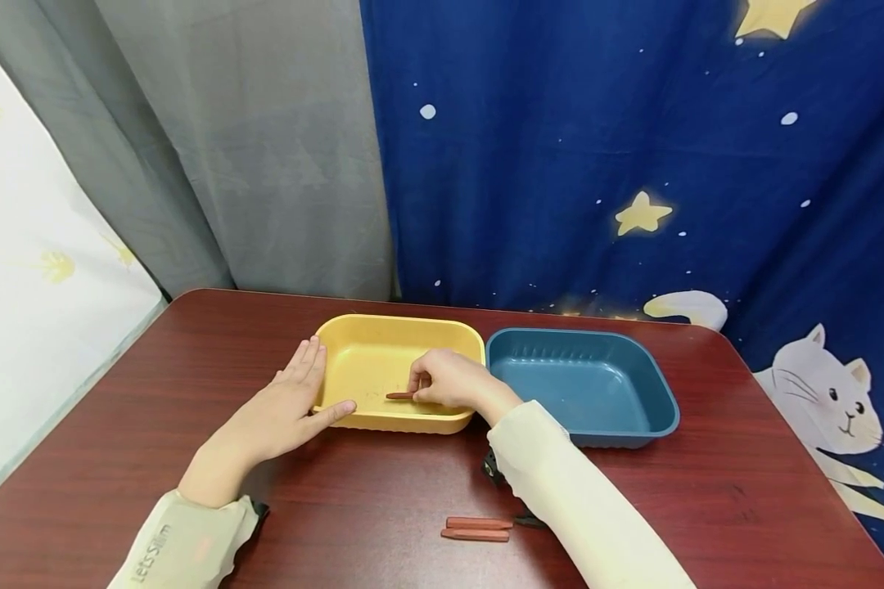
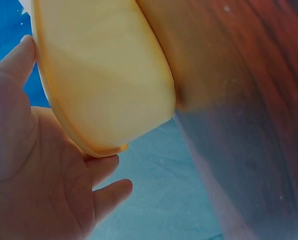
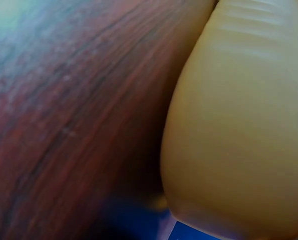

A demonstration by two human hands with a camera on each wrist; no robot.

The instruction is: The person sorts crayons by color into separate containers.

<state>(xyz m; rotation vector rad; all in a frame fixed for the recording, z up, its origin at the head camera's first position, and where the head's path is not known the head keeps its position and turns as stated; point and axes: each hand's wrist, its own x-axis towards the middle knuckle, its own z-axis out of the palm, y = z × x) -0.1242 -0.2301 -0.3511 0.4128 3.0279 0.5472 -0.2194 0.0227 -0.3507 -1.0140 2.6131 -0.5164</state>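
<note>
Right hand [image 1: 448, 379]: fingers pinching brown stick [image 1: 398, 396] inside yellow bin [image 1: 405, 423]; left hand [image 1: 287, 409]: fingers extended, touching yellow bin

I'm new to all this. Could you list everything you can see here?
Table: one, reddish-brown, centre
Yellow tray: one, yellow, on table, left
Blue tray: one, blue, on table, right
Loose sticks: two, reddish-brown, on table, nearer the camera than the trays
Held stick: one, reddish-brown, pinched in the right grip
Dark item: one, black, beside loose sticks; unclear what
Grey curtain: one, grey, behind table
Patterned curtain: one, blue with stars and cat, behind table
White cloth: one, white with yellow marks, far left
Sleeves: two, cream, on both arms
Left grip: one, bare, touching yellow tray's left end
Right grip: one, bare, at yellow tray
</note>
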